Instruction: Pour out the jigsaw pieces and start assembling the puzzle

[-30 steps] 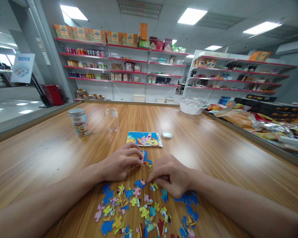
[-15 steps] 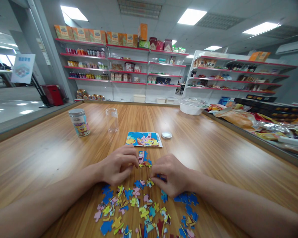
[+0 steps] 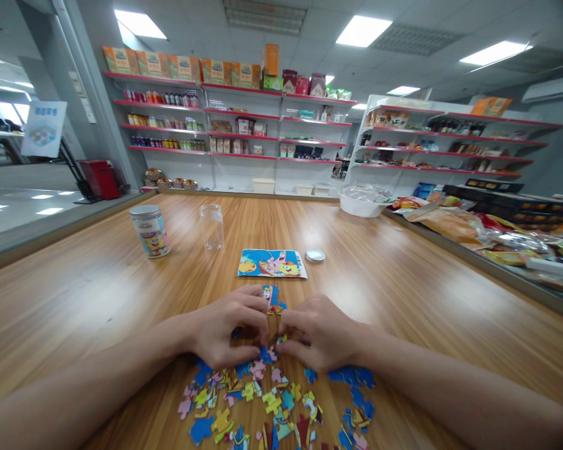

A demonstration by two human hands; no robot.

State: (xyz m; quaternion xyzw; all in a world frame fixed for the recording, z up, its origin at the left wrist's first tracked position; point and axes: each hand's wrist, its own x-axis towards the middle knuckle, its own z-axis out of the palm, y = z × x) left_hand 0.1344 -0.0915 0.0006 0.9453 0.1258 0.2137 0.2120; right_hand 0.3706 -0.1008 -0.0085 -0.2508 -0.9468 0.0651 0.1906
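My left hand (image 3: pixel 229 325) is curled low over the table, its thumb and finger closed at the edge of a blue-and-pink puzzle piece (image 3: pixel 267 355). Just across from it, my right hand (image 3: pixel 321 331) pinches a small yellowish puzzle piece (image 3: pixel 281 339). Beyond the fingertips lies a small joined section of puzzle (image 3: pixel 276 300) with a pink cartoon figure, partly covered by my left hand. Loose puzzle pieces (image 3: pixel 272 400) in blue, yellow, pink and brown are spread below both hands. Some blue shows behind the left fingers.
A picture card (image 3: pixel 272 264) lies ahead, beside a round silver lid (image 3: pixel 315 256). Farther left stand a clear plastic jar (image 3: pixel 212 228) and a printed canister (image 3: pixel 150 232). A white basin (image 3: pixel 362 203) sits at the far edge, with snack packets (image 3: pixel 455 228) at right.
My left hand has moved down and toward me, to the blue-and-pink piece, which has shifted slightly. My right hand has moved a little left, and the yellowish piece has shifted slightly away from me.
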